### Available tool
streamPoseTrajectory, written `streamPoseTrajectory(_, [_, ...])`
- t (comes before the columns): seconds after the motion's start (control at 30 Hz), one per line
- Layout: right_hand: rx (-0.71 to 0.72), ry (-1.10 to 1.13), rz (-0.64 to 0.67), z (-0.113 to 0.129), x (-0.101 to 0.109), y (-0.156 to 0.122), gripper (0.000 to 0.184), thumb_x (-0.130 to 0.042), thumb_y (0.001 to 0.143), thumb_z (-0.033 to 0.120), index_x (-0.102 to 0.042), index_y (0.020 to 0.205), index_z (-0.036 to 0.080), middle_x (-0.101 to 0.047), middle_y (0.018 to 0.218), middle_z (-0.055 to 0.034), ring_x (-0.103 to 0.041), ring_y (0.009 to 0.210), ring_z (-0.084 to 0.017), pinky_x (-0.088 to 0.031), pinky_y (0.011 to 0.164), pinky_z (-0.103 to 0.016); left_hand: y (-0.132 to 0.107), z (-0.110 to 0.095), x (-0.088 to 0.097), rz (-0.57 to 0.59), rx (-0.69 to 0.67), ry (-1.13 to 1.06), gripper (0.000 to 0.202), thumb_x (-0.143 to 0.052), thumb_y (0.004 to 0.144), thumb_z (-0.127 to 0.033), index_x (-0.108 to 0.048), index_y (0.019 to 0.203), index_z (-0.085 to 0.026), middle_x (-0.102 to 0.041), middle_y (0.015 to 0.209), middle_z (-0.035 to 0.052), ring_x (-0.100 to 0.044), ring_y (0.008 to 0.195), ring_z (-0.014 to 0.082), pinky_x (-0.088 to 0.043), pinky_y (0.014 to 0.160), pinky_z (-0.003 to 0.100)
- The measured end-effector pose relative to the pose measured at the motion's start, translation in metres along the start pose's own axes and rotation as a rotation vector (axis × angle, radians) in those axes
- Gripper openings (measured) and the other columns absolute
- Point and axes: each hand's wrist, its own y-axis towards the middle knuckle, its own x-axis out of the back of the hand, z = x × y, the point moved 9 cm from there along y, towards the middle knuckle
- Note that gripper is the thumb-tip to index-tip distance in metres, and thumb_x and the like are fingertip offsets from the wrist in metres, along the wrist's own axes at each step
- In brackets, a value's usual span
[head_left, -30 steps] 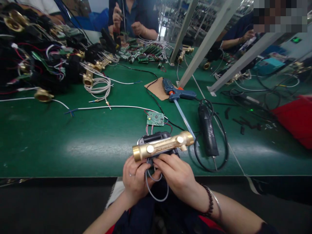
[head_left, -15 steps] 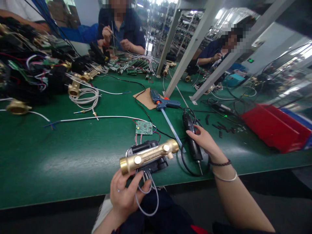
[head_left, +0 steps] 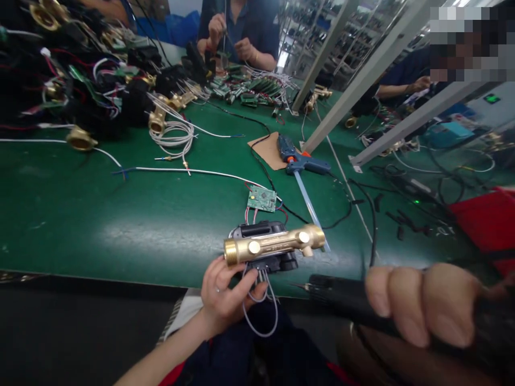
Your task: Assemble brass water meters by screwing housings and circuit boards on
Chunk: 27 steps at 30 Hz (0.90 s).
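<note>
A brass pipe fitting [head_left: 277,245] with a black housing [head_left: 265,262] behind and below it lies at the table's front edge. My left hand [head_left: 227,289] grips the assembly from below, its fingers by the grey cables [head_left: 270,321] that loop down from the housing. My right hand [head_left: 422,300] is wrapped round a black electric screwdriver [head_left: 341,292], close to the camera. The screwdriver lies nearly level, its bit pointing left toward the housing but apart from it. Wires join a green circuit board [head_left: 262,198] to the far side of the housing.
A blue glue gun [head_left: 308,162] with a long glue stick rests on cardboard [head_left: 267,151]. Coiled white cable [head_left: 173,138] and heaped meter parts [head_left: 100,91] lie left. Metal posts [head_left: 362,75] rise at the back. A red bin [head_left: 488,220] stands right. Co-workers sit opposite.
My right hand has lifted the electric screwdriver off the table and brought it nearer, turning its bit to the left. The view has shifted; my left hand keeps its grip on the assembly.
</note>
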Motion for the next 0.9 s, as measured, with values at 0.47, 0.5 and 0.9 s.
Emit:
streamPoseTrajectory(0.47, [0.151, 0.293, 0.046, 0.000, -0.068, 0.018, 0.028, -0.063, 0.082, 0.025, -0.051, 0.108, 0.024, -0.051, 0.064, 0.0043, -0.048, 0.052, -0.012, -0.041, 0.054, -0.031, -0.005, 0.002, -0.002, -0.001, 0.001, -0.050, 0.013, -0.059, 0.083, -0.034, -0.065, 0.089, -0.024, -0.054, 0.088, 0.0031, -0.058, 0.087, 0.0182, -0.053, 0.080, 0.037])
streamPoseTrajectory(0.5, [0.152, 0.288, 0.052, 0.000, -0.068, 0.018, 0.028, -0.063, 0.082, 0.024, -0.051, 0.108, 0.023, -0.051, 0.064, 0.0042, -0.048, 0.052, -0.012, -0.041, 0.054, -0.031, -0.006, 0.002, -0.002, -0.002, 0.002, -0.052, 0.013, -0.060, 0.083, -0.034, -0.065, 0.089, -0.024, -0.054, 0.089, 0.0032, -0.058, 0.087, 0.0184, -0.052, 0.080, 0.037])
streamPoseTrajectory(0.9, [0.106, 0.271, 0.190, -0.003, -0.085, 0.026, 0.016, -0.063, 0.082, 0.023, -0.054, 0.095, 0.020, -0.052, 0.062, 0.0033, -0.051, 0.051, -0.011, -0.043, 0.052, -0.030, -0.003, 0.002, -0.002, 0.000, -0.002, -0.065, 0.014, -0.060, 0.081, -0.034, -0.064, 0.090, -0.024, -0.057, 0.083, 0.0024, -0.057, 0.088, 0.0182, -0.052, 0.081, 0.034])
